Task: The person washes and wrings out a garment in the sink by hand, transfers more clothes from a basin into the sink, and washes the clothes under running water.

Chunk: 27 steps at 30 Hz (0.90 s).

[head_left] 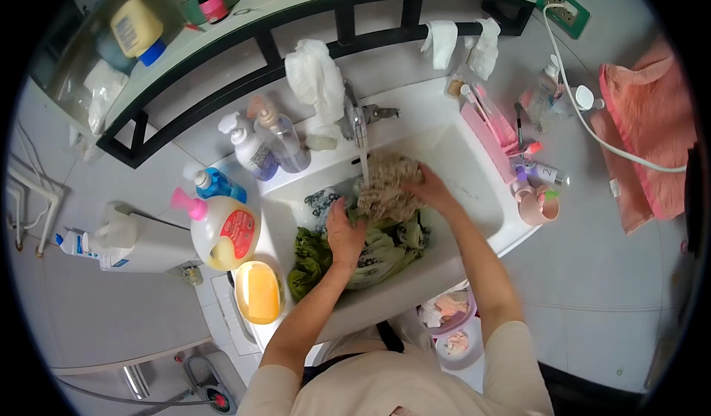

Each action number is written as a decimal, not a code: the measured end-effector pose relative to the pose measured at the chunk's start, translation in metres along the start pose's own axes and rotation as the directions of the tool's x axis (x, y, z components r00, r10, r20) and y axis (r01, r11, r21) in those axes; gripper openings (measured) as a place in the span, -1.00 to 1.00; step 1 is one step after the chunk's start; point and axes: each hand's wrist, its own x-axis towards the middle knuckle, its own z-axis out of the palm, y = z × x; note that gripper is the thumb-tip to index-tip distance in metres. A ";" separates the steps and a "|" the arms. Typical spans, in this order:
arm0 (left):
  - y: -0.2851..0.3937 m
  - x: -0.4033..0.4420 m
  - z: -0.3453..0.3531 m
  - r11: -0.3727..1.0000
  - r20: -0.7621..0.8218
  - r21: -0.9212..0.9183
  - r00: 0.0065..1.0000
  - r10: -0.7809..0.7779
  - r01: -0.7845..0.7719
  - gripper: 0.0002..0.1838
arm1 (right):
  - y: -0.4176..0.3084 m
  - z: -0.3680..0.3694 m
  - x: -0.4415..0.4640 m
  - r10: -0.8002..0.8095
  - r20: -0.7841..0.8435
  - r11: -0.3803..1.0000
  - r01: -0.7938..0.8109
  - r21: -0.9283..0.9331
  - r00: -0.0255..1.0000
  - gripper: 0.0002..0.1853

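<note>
Water runs from the faucet [357, 120] onto a bunched beige cloth [390, 186] in the white sink [474, 172]. My right hand [429, 188] grips the right side of this cloth, fingers bent over its edge. My left hand [346, 231] is beside the cloth's lower left, fingers apart, over the wet laundry. Below lie a pale green cloth [389, 257] and a dark green cloth [308, 260]. A black-and-white patterned piece [323, 203] rests left of the faucet stream.
Pump bottles [255, 152], a large detergent jug [226, 231] and a yellow soap box [259, 292] line the left rim. A pink holder [487, 138] and pink cup [538, 206] stand on the right. A black-framed shelf [344, 27] spans above.
</note>
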 end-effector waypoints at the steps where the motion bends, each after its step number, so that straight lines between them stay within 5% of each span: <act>1: 0.003 0.003 0.006 0.998 0.030 0.063 0.999 0.014 -0.016 -0.38 | 0.012 0.001 0.000 0.017 0.003 0.984 -0.016 -0.178 1.000 -0.15; 2: 0.004 0.010 0.014 0.987 0.090 0.134 0.993 0.082 -0.094 -0.35 | 0.025 0.002 -0.001 0.033 0.006 0.936 -0.029 -0.350 0.999 -0.12; 4: 0.002 0.022 0.030 0.932 0.230 0.266 0.955 0.186 -0.246 -0.30 | 0.053 0.020 -0.003 -0.214 -0.116 0.774 0.096 -0.626 0.970 -0.16; 10: -0.008 0.054 0.092 0.847 0.418 0.362 0.880 0.226 -0.390 -0.20 | 0.074 0.060 0.024 -0.417 -0.046 0.608 0.241 -0.757 0.908 -0.35; 13: -0.034 0.064 0.118 0.815 0.498 0.374 0.837 0.227 -0.443 -0.17 | 0.101 0.071 0.043 -0.375 -0.058 0.676 0.231 -0.700 0.925 -0.46; 16: -0.038 0.079 0.139 0.813 0.645 0.447 0.764 -0.004 -0.373 -0.22 | 0.109 0.067 0.066 -0.579 -0.115 0.705 0.425 -0.567 0.807 -0.58; 19: -0.039 0.078 0.156 0.850 0.486 0.440 0.873 0.046 -0.290 -0.36 | 0.107 0.061 0.078 -0.481 0.079 0.580 0.385 -0.718 0.873 -0.64; 22: -0.001 0.092 0.140 0.745 0.602 0.607 0.772 -0.204 -0.276 -0.45 | 0.121 0.070 0.092 -0.221 0.123 0.778 0.251 -0.576 0.967 -0.64; 25: 0.011 0.093 0.129 0.687 0.620 0.636 0.762 -0.185 -0.351 -0.50 | 0.070 0.028 0.078 -0.332 0.231 0.632 0.398 -0.665 0.914 -0.57; 27: -0.008 0.086 0.119 0.765 0.576 0.525 0.817 0.004 -0.374 -0.51 | 0.097 0.018 0.064 -0.390 0.163 0.678 0.403 -0.615 0.906 -0.39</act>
